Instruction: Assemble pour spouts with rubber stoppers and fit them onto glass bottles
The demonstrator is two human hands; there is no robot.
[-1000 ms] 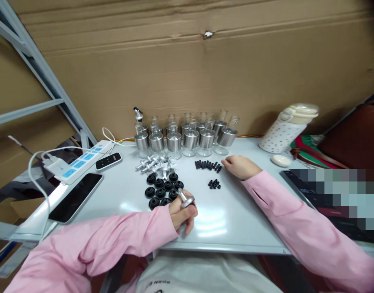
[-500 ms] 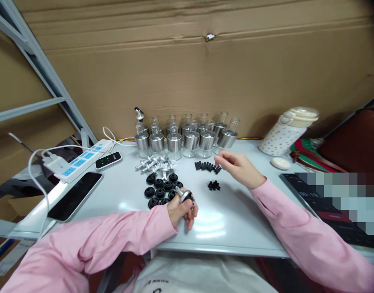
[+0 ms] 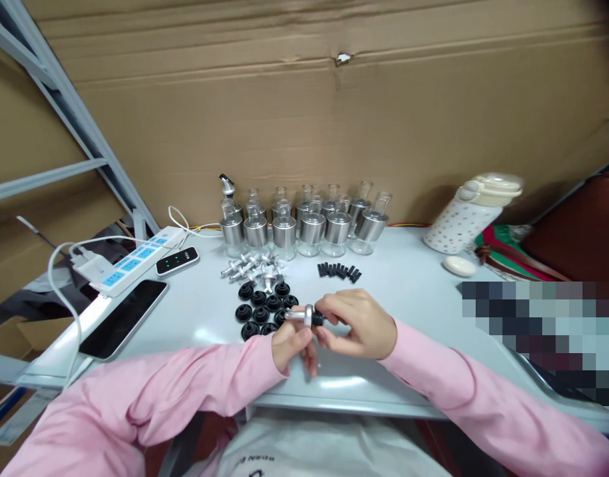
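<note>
Left hand (image 3: 290, 343): grip closed on a silver spout (image 3: 300, 314), near the worktop (image 3: 413, 298) front edge.
Right hand (image 3: 356, 324): grip pinching a small black plug (image 3: 318, 320) against the spout's end.
Black caps (image 3: 262, 308): clustered just behind the hands.

Wall: I see brown corrugated cardboard (image 3: 334, 112) behind the bench, with a small tear.
Bench: a pale grey tabletop (image 3: 413, 291), glossy with reflected overhead light.
Left: grey metal shelf struts (image 3: 60, 106), slanted.
</note>
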